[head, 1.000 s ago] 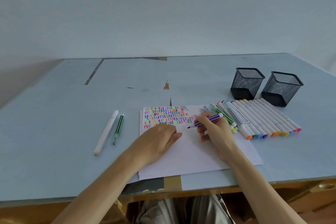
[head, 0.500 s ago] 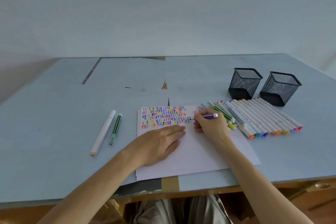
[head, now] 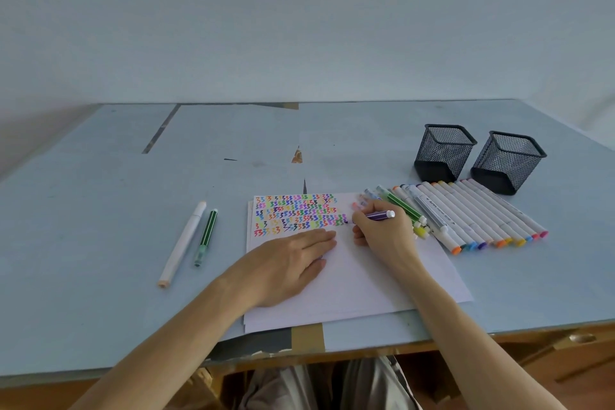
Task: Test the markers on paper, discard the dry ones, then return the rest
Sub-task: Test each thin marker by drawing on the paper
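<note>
— Gripping what, over on the right?

— Pinching the purple marker (head: 379,215) in the right hand (head: 382,231), fingers curled round the barrel, tip touching the paper (head: 366,280) at the end of the coloured squiggles (head: 296,215).

— Lying which way?

— Running tip-left to cap-right, rear end pointing toward the row of markers (head: 466,216) just beside, mesh cups (head: 444,151) beyond. Sitting nearer the right hand, probably.

— And the left hand (head: 289,263)?

— Pressing flat, fingers straight, holding the sheet down.

— Looking how, that marker?

— Slim, purple-striped, pale at the rear; appearing to leave dark purple ink.
</note>
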